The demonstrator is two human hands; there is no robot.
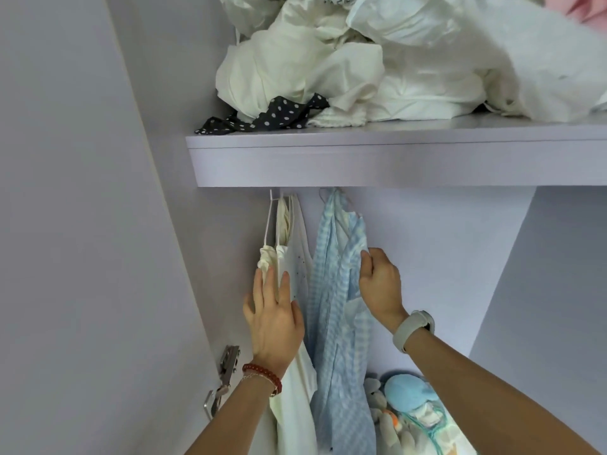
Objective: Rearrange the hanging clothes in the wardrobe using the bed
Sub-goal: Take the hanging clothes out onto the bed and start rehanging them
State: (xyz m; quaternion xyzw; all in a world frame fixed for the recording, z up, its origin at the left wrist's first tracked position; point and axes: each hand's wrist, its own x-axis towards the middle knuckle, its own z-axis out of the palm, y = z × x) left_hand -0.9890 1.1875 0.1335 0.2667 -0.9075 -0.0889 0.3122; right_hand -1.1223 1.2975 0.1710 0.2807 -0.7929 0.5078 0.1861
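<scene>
Seen from the wearer's head, looking up into a pale lilac wardrobe: two garments hang side by side beneath a lilac shelf (394, 159), their hanger tops hidden behind the shelf's front edge. On the left hangs a cream sleeveless cotton top with thin straps (292, 244); just beside it on the right hangs a light blue and white gingham dress (331, 290). Both hang long and straight down, from the rail toward the wardrobe floor. The left hand (274, 310) lies flat against the cream top, fingers straight and slightly spread, pointing up. The right hand (381, 284) is curled, pinching the right edge of the gingham dress high up. Each hand is on the garment nearest it, and the rail lies straight above both, so lifting either off likely means reaching up along the garment. A heap of crumpled white fabric (328, 70) sits on the shelf.
</scene>
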